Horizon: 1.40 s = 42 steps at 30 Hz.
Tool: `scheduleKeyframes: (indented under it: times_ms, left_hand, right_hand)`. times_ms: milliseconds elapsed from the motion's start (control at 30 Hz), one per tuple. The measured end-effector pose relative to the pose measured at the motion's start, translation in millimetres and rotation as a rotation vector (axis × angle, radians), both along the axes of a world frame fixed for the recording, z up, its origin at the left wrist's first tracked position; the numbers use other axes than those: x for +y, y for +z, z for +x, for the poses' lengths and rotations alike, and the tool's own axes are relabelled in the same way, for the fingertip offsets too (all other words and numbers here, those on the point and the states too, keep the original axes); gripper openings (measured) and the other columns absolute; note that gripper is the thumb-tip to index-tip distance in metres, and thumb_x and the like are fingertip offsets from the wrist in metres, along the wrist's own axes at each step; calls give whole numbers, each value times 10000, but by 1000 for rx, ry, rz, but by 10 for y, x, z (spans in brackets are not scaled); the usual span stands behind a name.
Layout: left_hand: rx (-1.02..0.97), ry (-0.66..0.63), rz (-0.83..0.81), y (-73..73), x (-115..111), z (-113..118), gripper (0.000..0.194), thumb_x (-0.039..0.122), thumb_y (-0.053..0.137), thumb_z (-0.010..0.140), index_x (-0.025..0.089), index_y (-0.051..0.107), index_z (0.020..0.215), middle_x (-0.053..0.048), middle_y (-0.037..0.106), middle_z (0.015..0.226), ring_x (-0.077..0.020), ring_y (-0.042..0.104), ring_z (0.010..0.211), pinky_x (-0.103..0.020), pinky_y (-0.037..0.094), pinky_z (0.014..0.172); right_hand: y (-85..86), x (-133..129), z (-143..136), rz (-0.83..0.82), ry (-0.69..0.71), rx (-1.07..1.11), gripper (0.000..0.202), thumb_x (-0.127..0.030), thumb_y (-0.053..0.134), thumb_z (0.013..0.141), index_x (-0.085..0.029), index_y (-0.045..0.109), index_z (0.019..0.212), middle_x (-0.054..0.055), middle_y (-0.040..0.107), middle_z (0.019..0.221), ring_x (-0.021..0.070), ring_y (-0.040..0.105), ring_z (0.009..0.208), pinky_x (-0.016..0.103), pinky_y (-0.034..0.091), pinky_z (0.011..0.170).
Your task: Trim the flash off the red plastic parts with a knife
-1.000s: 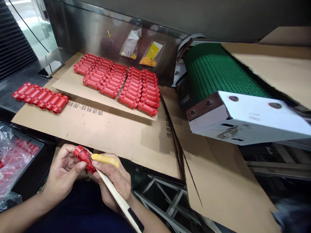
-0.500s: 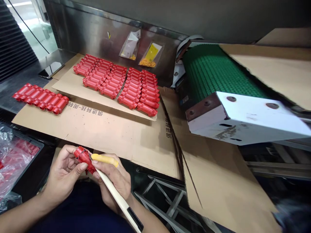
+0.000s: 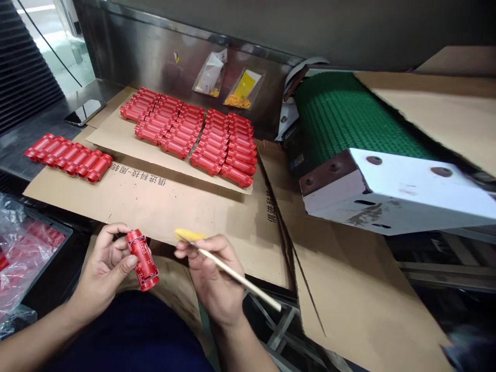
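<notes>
Housing (image 3: 142, 262) and slim tool (image 3: 240, 279) held apart

Left hand (image 3: 103, 266) grips the tubular red housing between thumb and fingers, near the front edge of the cardboard sheet (image 3: 155, 209). Right hand (image 3: 221, 295) clasps the pale-handled tool, a yellow finger cot (image 3: 188, 235) on one finger. Beyond lies a short row of similar housings (image 3: 70, 157); farther back, larger rows (image 3: 178, 140) cover a cardboard panel (image 3: 111, 133).
</notes>
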<state>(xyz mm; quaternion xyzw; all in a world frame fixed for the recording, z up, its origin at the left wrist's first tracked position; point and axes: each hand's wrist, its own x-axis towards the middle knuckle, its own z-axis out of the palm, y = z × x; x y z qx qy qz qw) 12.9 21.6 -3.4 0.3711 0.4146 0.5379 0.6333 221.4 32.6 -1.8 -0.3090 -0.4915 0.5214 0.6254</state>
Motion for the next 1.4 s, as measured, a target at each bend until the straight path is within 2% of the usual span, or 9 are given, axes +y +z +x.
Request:
scheduleKeyframes:
  times_ms: [67,167,233,367,433,567,700,1000,1400]
  left_hand:
    - [-54,-8,-85,24,-1,2,358,336,845,911,316,679,1227,-48,800,1050,-190,770,830,-303,665,736]
    - [-73,-40,-263,55,4,-1,374,372,858,891,274,776,1243,-88,774,1167,-167,732,773,-266,639,669]
    - [-103,-138,-356,60,15,-21,399,395,844,901,249,808,1270,-101,794,1047,-153,696,688,-244,600,606]
    - [-214,-219,-382,63,28,-72,729,730,800,802,184,825,1283,-184,822,1107,-169,678,665,-265,569,591]
    - [-162,-110,-293,78,21,-72,821,748,902,637,198,839,1245,-187,793,1279,-167,685,724,-265,592,651]
    - [57,105,-172,107,27,-20,381,283,1016,692,214,840,1022,-102,846,1092,-164,748,825,-210,611,743]
    - [20,156,-167,98,60,12,313,257,972,750,187,777,985,-86,844,968,-92,641,568,-152,502,481]
    - [28,119,-123,78,37,-32,272,251,934,804,188,759,1003,-100,842,1016,-96,644,593,-172,531,512]
    - [31,175,-127,124,-1,4,297,235,945,780,180,752,1000,-96,842,1032,-95,635,594,-175,545,531]
  right_hand:
    - [42,19,54,-127,52,99,192,-445,698,1046,-258,724,1078,61,804,968,174,768,750,295,652,663]
    - [85,69,67,-295,33,-92,221,-441,753,1003,-221,746,1019,7,728,740,114,665,581,207,558,546]
    - [81,96,27,-446,102,-222,297,-482,795,952,-195,744,1007,-26,663,647,85,587,492,173,479,466]
    - [4,69,-85,-656,331,-203,476,-636,797,874,-180,661,859,-41,615,552,89,533,402,188,449,406]
    - [-27,14,-117,-582,288,-258,421,-592,724,952,-192,642,849,-30,632,556,110,578,435,211,502,449]
    - [-23,-81,-85,7,22,-630,86,-235,661,1030,-203,739,1010,71,795,892,200,771,847,313,653,775]
    - [-15,-103,-13,358,-101,-623,404,-46,660,990,-188,681,1368,137,796,1246,233,773,1160,341,661,982]
    - [-56,-95,-90,426,-92,-525,393,-31,719,954,-197,750,1309,144,791,1189,236,756,973,379,685,803]
    - [-43,-140,-118,359,-99,-528,320,-71,680,992,-219,737,1270,133,798,1157,246,771,1012,386,679,835]
